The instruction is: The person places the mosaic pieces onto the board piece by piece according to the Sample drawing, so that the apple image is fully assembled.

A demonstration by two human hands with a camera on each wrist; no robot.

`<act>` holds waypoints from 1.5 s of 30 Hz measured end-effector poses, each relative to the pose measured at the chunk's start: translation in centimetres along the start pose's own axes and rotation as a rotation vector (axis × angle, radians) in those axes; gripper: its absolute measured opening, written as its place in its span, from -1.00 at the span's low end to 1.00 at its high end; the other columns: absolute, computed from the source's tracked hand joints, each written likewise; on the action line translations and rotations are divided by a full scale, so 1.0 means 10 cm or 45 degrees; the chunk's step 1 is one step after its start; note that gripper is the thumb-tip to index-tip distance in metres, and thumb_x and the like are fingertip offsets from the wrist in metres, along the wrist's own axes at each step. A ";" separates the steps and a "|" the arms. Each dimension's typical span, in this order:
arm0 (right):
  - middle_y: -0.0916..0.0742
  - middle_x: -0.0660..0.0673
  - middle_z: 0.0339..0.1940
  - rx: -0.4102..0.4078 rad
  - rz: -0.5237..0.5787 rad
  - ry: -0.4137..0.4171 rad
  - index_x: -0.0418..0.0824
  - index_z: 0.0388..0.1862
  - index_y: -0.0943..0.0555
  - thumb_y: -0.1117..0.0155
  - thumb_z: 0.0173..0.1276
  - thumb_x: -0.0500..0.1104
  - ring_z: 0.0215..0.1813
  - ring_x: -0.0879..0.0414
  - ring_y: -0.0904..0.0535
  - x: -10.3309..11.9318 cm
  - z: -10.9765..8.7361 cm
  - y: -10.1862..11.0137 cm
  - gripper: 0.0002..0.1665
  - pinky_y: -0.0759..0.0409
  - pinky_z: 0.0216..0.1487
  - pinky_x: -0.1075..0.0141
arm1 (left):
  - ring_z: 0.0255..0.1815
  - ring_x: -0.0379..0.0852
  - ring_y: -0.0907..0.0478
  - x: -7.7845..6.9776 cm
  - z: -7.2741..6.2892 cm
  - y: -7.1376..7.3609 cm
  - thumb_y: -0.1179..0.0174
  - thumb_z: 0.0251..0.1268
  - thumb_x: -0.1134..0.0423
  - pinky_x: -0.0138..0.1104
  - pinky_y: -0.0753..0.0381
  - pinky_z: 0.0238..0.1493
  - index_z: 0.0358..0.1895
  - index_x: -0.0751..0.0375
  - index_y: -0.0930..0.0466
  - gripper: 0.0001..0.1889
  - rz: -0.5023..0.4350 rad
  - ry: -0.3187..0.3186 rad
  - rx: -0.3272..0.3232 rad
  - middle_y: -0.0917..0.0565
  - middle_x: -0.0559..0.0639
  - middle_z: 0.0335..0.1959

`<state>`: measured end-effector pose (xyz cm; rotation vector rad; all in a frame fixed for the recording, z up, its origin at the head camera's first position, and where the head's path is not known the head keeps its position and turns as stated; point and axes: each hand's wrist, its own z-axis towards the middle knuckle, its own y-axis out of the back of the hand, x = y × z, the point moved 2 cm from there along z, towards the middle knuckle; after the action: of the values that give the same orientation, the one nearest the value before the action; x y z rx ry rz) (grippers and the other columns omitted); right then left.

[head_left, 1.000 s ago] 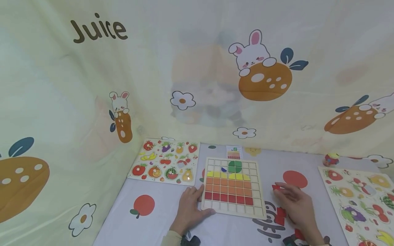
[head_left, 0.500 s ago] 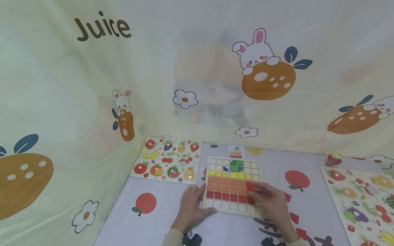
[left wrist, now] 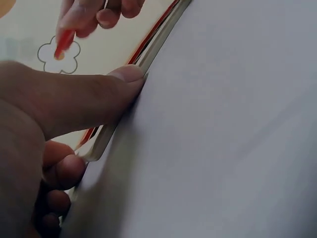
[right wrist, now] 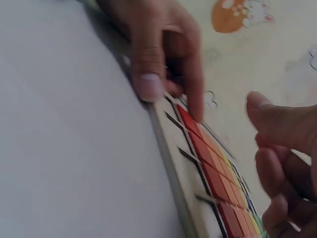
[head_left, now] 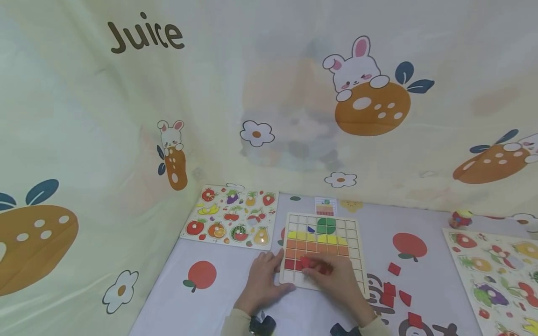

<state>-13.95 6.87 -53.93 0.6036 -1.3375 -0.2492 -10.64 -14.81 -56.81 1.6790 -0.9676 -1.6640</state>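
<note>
A pale grid board [head_left: 357, 247] lies on the table, filled in part with rows of red, orange and yellow tiles plus green and blue pieces. My left hand [head_left: 265, 284] holds its near left corner, thumb along the front edge and fingers at the left side. Over the row of red tiles is my right hand [head_left: 336, 282], pinching a small red tile [left wrist: 64, 42] between thumb and fingertip. In the head view this hand covers much of the red row. The right wrist view shows the tiles [right wrist: 203, 144] seated between raised grid lines.
Several loose red pieces [head_left: 389, 289] lie right of the board. A fruit puzzle board [head_left: 229, 196] stands at the back left, another fruit puzzle [head_left: 496, 270] at the right. Behind the grid is a small pattern card [head_left: 325, 206]; a toy figure [head_left: 461, 218] sits back right.
My right hand has carried the red tile leftward from beside the loose pieces to over the red row. More loose red pieces show now. My left hand has stayed at the corner.
</note>
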 end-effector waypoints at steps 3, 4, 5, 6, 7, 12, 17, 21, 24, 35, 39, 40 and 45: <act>-0.75 0.26 -0.34 0.072 -0.083 0.022 0.06 -0.03 -0.85 -0.71 0.14 -0.12 -0.32 0.34 -0.54 0.05 0.02 -0.11 -0.61 -0.56 -0.23 0.43 | -0.07 -0.30 -0.26 0.01 0.00 0.03 -0.57 0.10 -0.13 -0.32 -0.34 -0.06 0.63 0.01 -0.35 -0.01 -0.013 -0.012 0.034 -0.40 -0.26 -0.22; -0.74 0.26 -0.33 0.091 -0.113 0.028 0.08 -0.04 -0.85 -0.72 0.13 -0.12 -0.30 0.34 -0.53 0.07 0.02 -0.14 -0.62 -0.56 -0.21 0.42 | -0.07 -0.30 -0.26 0.01 0.00 0.04 -0.57 0.11 -0.11 -0.32 -0.34 -0.05 0.62 0.02 -0.35 -0.02 -0.022 -0.021 0.044 -0.41 -0.25 -0.21; -0.73 0.27 -0.31 0.103 -0.149 0.023 0.10 -0.05 -0.86 -0.72 0.12 -0.11 -0.29 0.34 -0.51 0.08 0.02 -0.16 -0.62 -0.54 -0.21 0.42 | -0.07 -0.29 -0.26 0.02 0.00 0.05 -0.57 0.11 -0.08 -0.32 -0.34 -0.04 0.62 0.03 -0.36 -0.03 -0.030 -0.031 0.054 -0.41 -0.25 -0.21; -0.73 0.27 -0.31 0.106 -0.181 0.034 0.10 -0.07 -0.86 -0.73 0.10 -0.11 -0.29 0.33 -0.49 0.10 0.02 -0.18 -0.62 -0.52 -0.21 0.42 | -0.08 -0.29 -0.25 0.02 0.01 0.06 -0.56 0.12 -0.06 -0.32 -0.33 -0.04 0.62 0.04 -0.37 -0.04 -0.035 -0.041 0.059 -0.41 -0.25 -0.21; -0.72 0.26 -0.30 0.105 -0.217 0.039 0.11 -0.08 -0.87 -0.74 0.08 -0.11 -0.29 0.34 -0.48 0.10 0.02 -0.21 -0.62 -0.51 -0.22 0.42 | -0.08 -0.29 -0.25 0.03 0.01 0.07 -0.56 0.12 -0.04 -0.33 -0.32 -0.04 0.61 0.05 -0.37 -0.05 -0.034 -0.052 0.062 -0.41 -0.25 -0.22; -0.66 0.27 -0.33 0.104 -0.337 0.059 0.13 -0.12 -0.88 -0.77 0.03 -0.08 -0.29 0.33 -0.41 0.14 0.03 -0.28 -0.61 -0.44 -0.21 0.38 | -0.12 -0.29 -0.23 0.05 0.02 0.08 -0.53 0.12 0.05 -0.35 -0.28 -0.04 0.60 0.09 -0.39 -0.08 -0.035 -0.089 0.062 -0.39 -0.26 -0.26; -0.68 0.26 -0.28 0.127 -0.442 0.047 0.10 -0.10 -0.87 -0.77 0.02 -0.03 -0.26 0.33 -0.43 0.12 0.05 -0.36 -0.60 -0.48 -0.17 0.36 | -0.12 -0.30 -0.24 0.05 0.03 0.08 -0.51 0.12 0.10 -0.35 -0.29 -0.02 0.61 0.10 -0.38 -0.09 -0.042 -0.105 0.055 -0.40 -0.26 -0.26; -0.70 0.25 -0.25 0.140 -0.445 0.034 0.10 -0.10 -0.87 -0.77 0.03 -0.04 -0.24 0.31 -0.46 0.10 0.06 -0.36 -0.60 -0.52 -0.14 0.33 | -0.12 -0.31 -0.24 0.05 0.03 0.06 -0.51 0.13 0.10 -0.35 -0.29 -0.03 0.61 0.10 -0.37 -0.09 -0.042 -0.096 0.056 -0.40 -0.28 -0.26; -0.70 0.27 -0.28 0.129 -0.439 0.023 0.14 -0.13 -0.86 -0.76 0.04 -0.03 -0.25 0.32 -0.46 0.08 0.07 -0.35 -0.63 -0.51 -0.15 0.32 | -0.12 -0.31 -0.24 0.05 0.02 0.06 -0.52 0.13 0.10 -0.35 -0.28 -0.04 0.61 0.08 -0.36 -0.09 -0.044 -0.080 0.062 -0.40 -0.28 -0.25; -0.60 0.32 -0.42 0.131 -0.471 0.092 0.18 -0.29 -0.87 -0.68 0.17 0.00 -0.32 0.36 -0.39 0.13 0.05 -0.39 -0.86 -0.44 -0.22 0.37 | -0.15 -0.32 -0.23 0.05 0.02 0.07 -0.51 0.11 0.12 -0.37 -0.25 -0.07 0.60 0.11 -0.39 -0.10 -0.054 -0.088 0.046 -0.40 -0.27 -0.27; -0.57 0.30 -0.44 0.105 -0.481 0.111 0.18 -0.30 -0.87 -0.68 0.16 -0.01 -0.35 0.36 -0.36 0.15 0.04 -0.40 -0.86 -0.41 -0.26 0.39 | -0.15 -0.31 -0.22 0.05 0.02 0.06 -0.52 0.09 0.13 -0.37 -0.25 -0.08 0.58 0.13 -0.41 -0.10 -0.061 -0.107 0.032 -0.41 -0.26 -0.27; -0.57 0.30 -0.44 0.102 -0.484 0.111 0.18 -0.30 -0.87 -0.69 0.16 -0.01 -0.35 0.36 -0.35 0.16 0.03 -0.40 -0.86 -0.41 -0.27 0.39 | -0.15 -0.31 -0.22 0.05 0.02 0.06 -0.52 0.09 0.13 -0.37 -0.25 -0.09 0.58 0.13 -0.42 -0.10 -0.060 -0.110 0.029 -0.40 -0.26 -0.27; -0.57 0.32 -0.44 0.109 -0.517 0.104 0.19 -0.30 -0.87 -0.68 0.18 0.02 -0.34 0.35 -0.35 0.18 0.03 -0.40 -0.88 -0.40 -0.26 0.39 | -0.14 -0.32 -0.22 0.06 0.02 0.05 -0.51 0.09 0.13 -0.37 -0.24 -0.09 0.59 0.10 -0.41 -0.10 -0.047 -0.099 0.037 -0.39 -0.27 -0.26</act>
<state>-13.15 2.62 -54.60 0.9478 -1.1424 -0.4931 -10.89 -15.63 -56.74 1.6712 -1.0081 -1.7584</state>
